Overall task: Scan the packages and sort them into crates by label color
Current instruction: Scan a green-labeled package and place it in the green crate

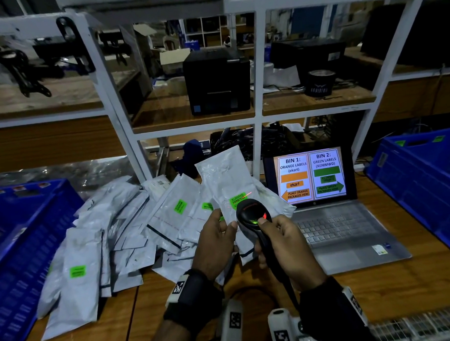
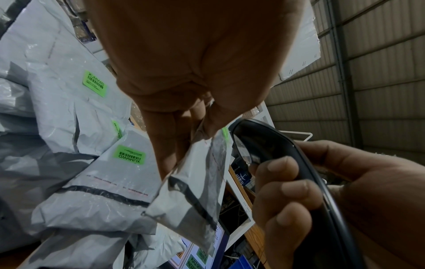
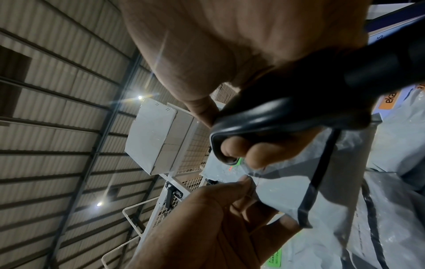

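My left hand (image 1: pixel 217 238) pinches the lower edge of a grey plastic package (image 1: pixel 225 178) and holds it up above the table. Its green label (image 1: pixel 238 200) faces me, with a red scan line across it. My right hand (image 1: pixel 288 247) grips a black barcode scanner (image 1: pixel 253 215), its head just below the label and lit red and green. The left wrist view shows the package (image 2: pixel 195 200) between my thumb and fingers, with the scanner (image 2: pixel 264 143) beside it. In the right wrist view my fingers curl round the scanner (image 3: pixel 276 116) next to the package (image 3: pixel 280 189).
A heap of grey packages (image 1: pixel 114 235), several with green labels, covers the table's left half. Blue crates stand at the left (image 1: pixel 20 243) and right (image 1: pixel 423 173). An open laptop (image 1: pixel 322 205) shows bin 1 orange to the left, bin 2 green to the right. Shelving (image 1: pixel 257 97) stands behind.
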{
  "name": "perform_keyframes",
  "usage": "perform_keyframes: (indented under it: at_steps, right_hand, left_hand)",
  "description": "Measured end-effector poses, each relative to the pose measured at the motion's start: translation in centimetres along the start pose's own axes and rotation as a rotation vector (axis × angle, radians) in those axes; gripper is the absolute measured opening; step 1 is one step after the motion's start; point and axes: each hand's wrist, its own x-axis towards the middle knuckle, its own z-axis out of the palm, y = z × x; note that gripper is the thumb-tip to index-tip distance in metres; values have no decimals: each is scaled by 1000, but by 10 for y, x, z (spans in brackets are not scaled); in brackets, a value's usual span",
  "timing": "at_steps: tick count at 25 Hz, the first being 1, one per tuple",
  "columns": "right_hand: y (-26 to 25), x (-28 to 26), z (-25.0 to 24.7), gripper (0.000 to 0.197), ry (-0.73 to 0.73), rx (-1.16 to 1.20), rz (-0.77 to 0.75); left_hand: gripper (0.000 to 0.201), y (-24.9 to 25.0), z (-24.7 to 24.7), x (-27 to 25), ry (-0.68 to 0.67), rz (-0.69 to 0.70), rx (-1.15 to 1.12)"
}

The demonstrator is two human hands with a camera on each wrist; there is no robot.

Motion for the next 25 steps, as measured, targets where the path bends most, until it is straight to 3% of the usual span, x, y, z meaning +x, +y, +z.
perform_keyframes:
  at_steps: [5,7,12,14,17,19,20,21,23,25]
  right_hand:
    - [-2,0,1,27,-8,19,-5]
    - [-3,-1,1,27,-8,13,-7]
    - [-8,-6,-1,28,10,-24,-13]
    - [-8,-6,-9,28,35,-27,-8]
    - [-3,-8,-32,28,70,-90,37]
    - [9,-9,-52,25,87,-181,91]
    - [20,-7,-62,20,93,-251,118]
    - [33,-5,-74,16,83,-332,160]
    - [63,-1,-92,22,-16,-521,251]
    - [92,5,-104,24,-124,-626,317]
  left_hand:
    - [16,0,0,0,-1,7,18]
    - [24,0,-1,-2,-13,13,19]
    - [21,9,-3,-7,-69,31,28]
    - [17,5,-1,-4,0,15,-1]
    - [33,-2,-4,-3,93,-22,-57]
    - [23,-8,-4,-4,189,-29,-46]
    - [8,-3,-3,-5,236,-39,-31]
    - [13,-2,-1,-6,287,-54,-8]
    - [33,-2,4,-10,315,-56,21]
    - [29,0,12,-15,357,-24,58]
